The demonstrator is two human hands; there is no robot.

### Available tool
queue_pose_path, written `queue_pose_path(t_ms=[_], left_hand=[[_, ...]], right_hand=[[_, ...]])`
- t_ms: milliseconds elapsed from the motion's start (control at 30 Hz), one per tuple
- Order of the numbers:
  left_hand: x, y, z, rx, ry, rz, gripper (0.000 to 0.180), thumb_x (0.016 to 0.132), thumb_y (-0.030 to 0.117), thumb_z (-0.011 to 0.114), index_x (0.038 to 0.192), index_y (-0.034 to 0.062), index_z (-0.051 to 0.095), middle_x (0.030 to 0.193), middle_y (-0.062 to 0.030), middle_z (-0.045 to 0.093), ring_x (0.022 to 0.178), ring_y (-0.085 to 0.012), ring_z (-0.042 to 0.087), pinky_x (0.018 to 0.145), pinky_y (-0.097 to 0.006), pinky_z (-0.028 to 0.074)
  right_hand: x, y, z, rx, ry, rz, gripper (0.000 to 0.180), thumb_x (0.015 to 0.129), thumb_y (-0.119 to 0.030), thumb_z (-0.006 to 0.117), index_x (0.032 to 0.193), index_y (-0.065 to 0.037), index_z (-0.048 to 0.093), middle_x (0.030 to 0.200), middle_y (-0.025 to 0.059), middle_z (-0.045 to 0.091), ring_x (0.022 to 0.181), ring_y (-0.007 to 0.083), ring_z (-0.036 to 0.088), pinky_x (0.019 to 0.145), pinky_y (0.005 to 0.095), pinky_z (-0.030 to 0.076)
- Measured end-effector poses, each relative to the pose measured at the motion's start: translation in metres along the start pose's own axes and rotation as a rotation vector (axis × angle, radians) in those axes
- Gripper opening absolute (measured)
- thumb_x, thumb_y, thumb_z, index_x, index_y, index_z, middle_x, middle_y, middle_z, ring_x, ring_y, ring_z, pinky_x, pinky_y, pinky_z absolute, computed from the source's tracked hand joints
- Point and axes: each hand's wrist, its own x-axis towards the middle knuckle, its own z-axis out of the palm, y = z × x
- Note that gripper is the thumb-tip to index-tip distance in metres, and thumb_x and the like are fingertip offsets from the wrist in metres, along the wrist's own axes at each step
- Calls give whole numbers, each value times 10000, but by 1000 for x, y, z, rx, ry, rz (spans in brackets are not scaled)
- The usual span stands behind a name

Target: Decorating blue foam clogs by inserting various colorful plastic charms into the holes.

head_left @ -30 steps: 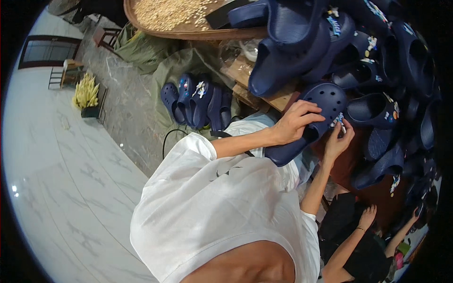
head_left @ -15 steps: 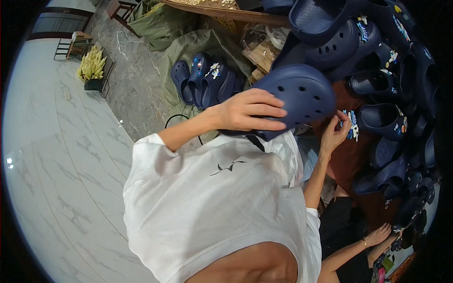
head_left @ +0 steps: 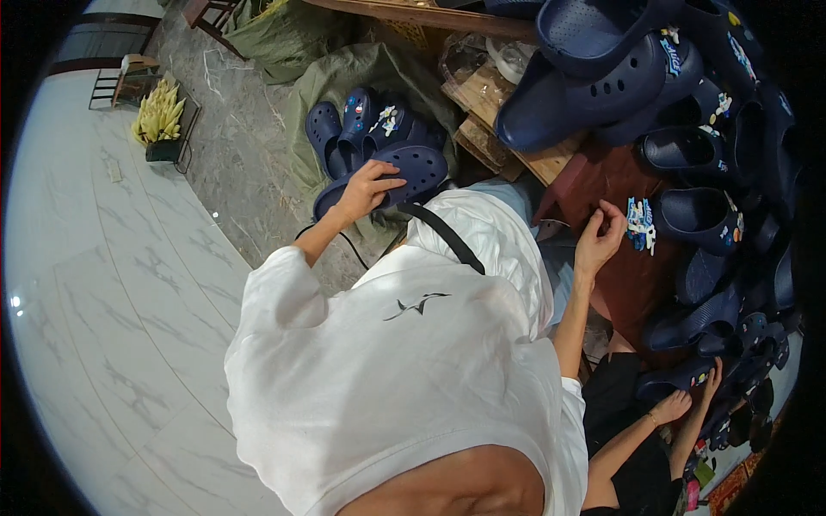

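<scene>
Left hand [head_left: 370, 189] grips a navy-blue foam clog with round vent holes [head_left: 422, 172]: fingers bent over the upper near the foot opening, thumb hidden. Clog sits tilted off the tabletop's left side, in front of a row of navy foam clogs, some with colourful charms [head_left: 387, 122], by an olive-green plastic sack [head_left: 422, 73]; can't tell if it touches them.

Right hand [head_left: 601, 236] is over the left edge of the reddish-brown tabletop [head_left: 615, 284], fingers loosely bent, thumb a little apart from them. Just beside its fingertips, on the tabletop: a cluster of blue-and-white charms [head_left: 641, 225].

Right of the cluster, a navy clog with small charms at its toe [head_left: 701, 217]. More navy clogs crowd the tabletop's right edge; a stack of large navy clogs [head_left: 585, 95] covers its upper left corner, above pale wooden boards [head_left: 486, 142]. Near the tabletop's lower end, a co-worker's two hands [head_left: 671, 406] are at another charm-decorated navy clog [head_left: 667, 383].
</scene>
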Motion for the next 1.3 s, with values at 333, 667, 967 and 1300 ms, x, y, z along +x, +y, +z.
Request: queue_pose_path(t_ms=[333, 667, 967, 1300], left_hand=[[10, -26, 79, 148, 24, -115, 475, 696, -40, 652, 1126, 144, 733, 1141, -93, 622, 1040, -305, 572, 885, -397, 503], [12, -31, 149, 368, -324, -356, 467, 810, 74, 625, 1261, 187, 666, 1197, -126, 552, 1125, -321, 528, 877, -403, 480], [-9, -59, 160, 22, 30, -444, 462, 761, 54, 671, 1217, 84, 608, 1171, -210, 556, 1143, -396, 527, 890, -427, 493], [17, -171, 113, -738, 921, -1435, 413, 837, 384, 779, 881, -13, 671, 735, -47, 599, 685, -205, 582, 599, -390, 452]], right_hand=[[-3, -5, -1, -16, -64, 65, 137, 909, -26, 572, 1019, -15, 651, 1047, 133, 614, 996, 293, 592, 854, 373, 472], [-2, -8, 0, -66, -84, -11, 128, 896, -3, 572, 998, -6, 649, 1048, 150, 600, 1019, 326, 582, 952, 430, 429], [-3, -6, 0, -76, -84, -66, 132, 884, 15, 576, 995, -6, 643, 1053, 149, 587, 1043, 329, 574, 934, 433, 437], [-1, -11, 0, -32, -87, -59, 149, 884, 4, 585, 1017, -24, 645, 1067, 148, 584, 1073, 329, 573, 948, 436, 437]])
